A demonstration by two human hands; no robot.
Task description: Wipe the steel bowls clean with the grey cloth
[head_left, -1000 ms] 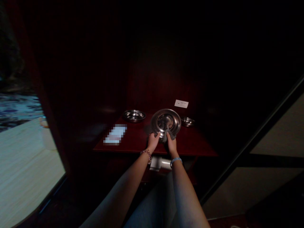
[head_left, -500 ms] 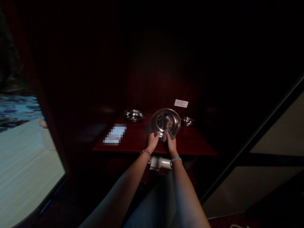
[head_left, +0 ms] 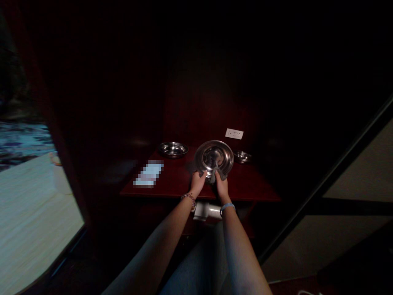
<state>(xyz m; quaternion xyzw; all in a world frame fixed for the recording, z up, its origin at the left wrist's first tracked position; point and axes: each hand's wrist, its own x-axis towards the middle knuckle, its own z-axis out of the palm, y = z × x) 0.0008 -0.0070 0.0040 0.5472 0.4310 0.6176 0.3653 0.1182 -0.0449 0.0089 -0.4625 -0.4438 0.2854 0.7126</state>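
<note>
Your left hand (head_left: 198, 183) clasps the near rim of the basin (head_left: 211, 157); your right hand (head_left: 222, 186) pinches cloth (head_left: 219, 175) against it. The basin's over the bench (head_left: 245, 184), apparently mid-wipe; how much remains doesn't show. Beyond: bowl (head_left: 243, 157) at three o'clock, dish (head_left: 173, 150) at ten.

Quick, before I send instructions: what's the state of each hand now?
Left hand: closed, holding the round, shiny silver metal dish.
Right hand: closed, holding a crumpled grey cloth against the same dish.
</note>
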